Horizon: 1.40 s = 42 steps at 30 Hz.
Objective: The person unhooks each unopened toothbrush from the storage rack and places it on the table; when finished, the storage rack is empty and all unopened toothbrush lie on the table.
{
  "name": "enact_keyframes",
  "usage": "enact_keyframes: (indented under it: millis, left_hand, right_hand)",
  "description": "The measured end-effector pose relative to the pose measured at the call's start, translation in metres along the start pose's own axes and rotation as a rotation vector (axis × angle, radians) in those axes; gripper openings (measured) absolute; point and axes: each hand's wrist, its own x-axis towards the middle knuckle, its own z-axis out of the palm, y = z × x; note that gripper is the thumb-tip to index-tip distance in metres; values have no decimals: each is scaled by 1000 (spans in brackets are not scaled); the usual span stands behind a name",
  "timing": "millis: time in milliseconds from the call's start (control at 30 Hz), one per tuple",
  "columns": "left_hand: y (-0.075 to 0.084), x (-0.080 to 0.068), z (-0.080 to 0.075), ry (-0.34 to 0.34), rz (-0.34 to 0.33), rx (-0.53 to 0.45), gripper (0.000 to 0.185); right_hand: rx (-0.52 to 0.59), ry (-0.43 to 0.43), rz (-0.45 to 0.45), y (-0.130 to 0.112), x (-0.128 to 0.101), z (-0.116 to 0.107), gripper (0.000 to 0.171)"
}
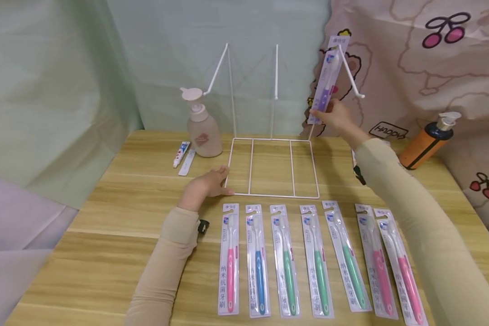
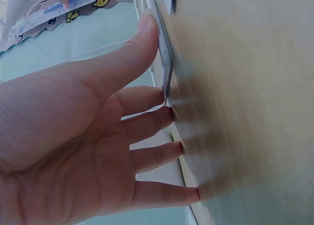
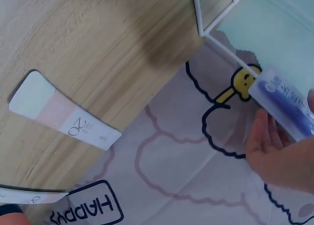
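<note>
The left hand (image 1: 205, 184) lies flat on the table (image 1: 118, 217), straight fingers pressing the near left corner of the white wire rack (image 1: 270, 167). Farther right, the right hand (image 1: 337, 117) has its grip pinched on a purple packaged toothbrush (image 1: 328, 78), raised against the rack's right hook (image 1: 352, 74).

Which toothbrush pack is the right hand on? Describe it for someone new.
Start at the white wire rack at the table's back. Its right-hand hook carries a purple toothbrush pack, pinched at the bottom by the right hand. It alone is purple and hanging; the others lie flat.
</note>
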Motion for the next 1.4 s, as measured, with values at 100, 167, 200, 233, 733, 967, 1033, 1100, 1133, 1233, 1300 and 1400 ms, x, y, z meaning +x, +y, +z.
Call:
enact_keyframes:
  millis: [100, 167, 200, 233, 733, 967, 1033, 1100, 1133, 1233, 1300, 1400]
  left_hand:
    - [1, 0, 1, 2, 6, 6, 83]
    - [2, 0, 1, 0, 8, 6, 83]
    - [3, 1, 1, -1, 7, 4, 83]
    - [3, 1, 1, -3, 6, 1, 83]
    - [2, 3, 3, -8, 3, -12, 83]
    - [2, 1, 3, 0, -4, -17, 83]
    - [1, 0, 3, 0, -4, -18, 83]
    - [1, 0, 3, -4, -4, -18, 83]
    - [1, 0, 3, -5, -4, -17, 82]
    - [2, 0, 3, -6, -5, -11, 82]
    - [2, 0, 3, -6, -6, -5, 82]
    - [3, 1, 2, -4, -3, 0, 83]
  right_hand:
    - [-15, 30, -3, 1, -2, 3, 62]
    - [-30, 51, -11, 3, -4, 4, 57]
    - [-44, 62, -20, 4, -5, 4, 56]
    - [-59, 72, -23, 5, -7, 4, 54]
    - [-74, 8, -109, 30, -46, -15, 57]
    - [-74, -8, -108, 31, -60, -26, 59]
    - [-61, -12, -106, 30, -60, -26, 58]
    - [-37, -18, -103, 29, -60, -25, 57]
    - [-28, -19, -99, 29, -60, -24, 57]
    - [3, -13, -87, 28, -59, -23, 59]
    - [19, 2, -80, 27, -59, -23, 60]
    - [37, 30, -71, 26, -60, -24, 62]
